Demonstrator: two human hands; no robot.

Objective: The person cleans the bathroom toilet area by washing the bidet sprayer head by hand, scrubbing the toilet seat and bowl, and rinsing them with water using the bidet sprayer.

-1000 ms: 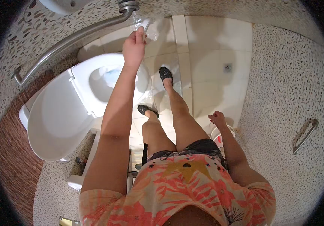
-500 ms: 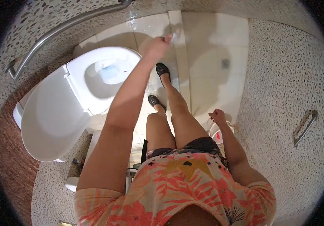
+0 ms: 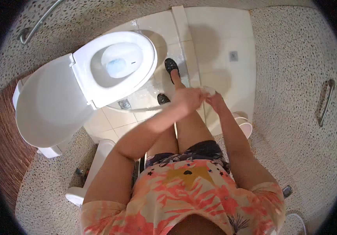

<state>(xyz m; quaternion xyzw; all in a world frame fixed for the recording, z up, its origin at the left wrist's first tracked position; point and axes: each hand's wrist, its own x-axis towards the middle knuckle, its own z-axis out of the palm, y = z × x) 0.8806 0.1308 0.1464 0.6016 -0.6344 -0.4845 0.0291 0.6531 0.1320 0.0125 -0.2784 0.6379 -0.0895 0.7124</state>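
My left hand (image 3: 192, 98) and my right hand (image 3: 214, 100) meet over my legs, fingers closed and slightly blurred. A small white thing (image 3: 209, 91) shows at the fingertips of both; its kind is unclear. Under my left forearm a pale curved strip (image 3: 145, 110) crosses the floor, and I cannot tell if it is held. The white toilet (image 3: 147, 70) stands left of my hands with its seat down and lid (image 3: 53, 103) raised. Bluish water (image 3: 115, 67) and a small dark mark are in its bowl.
Grab bars are on the left wall (image 3: 39, 23) and right wall (image 3: 326, 102). A raised tile ledge (image 3: 184, 31) divides the wet floor. Beyond it are a floor drain (image 3: 233, 56) and a white bucket (image 3: 245, 127) by my right forearm. Another drain (image 3: 124, 103) lies beside the toilet.
My left hand has come back from beyond the toilet toward my body, with the white thing. My right hand has moved up and left from the bucket to meet it.
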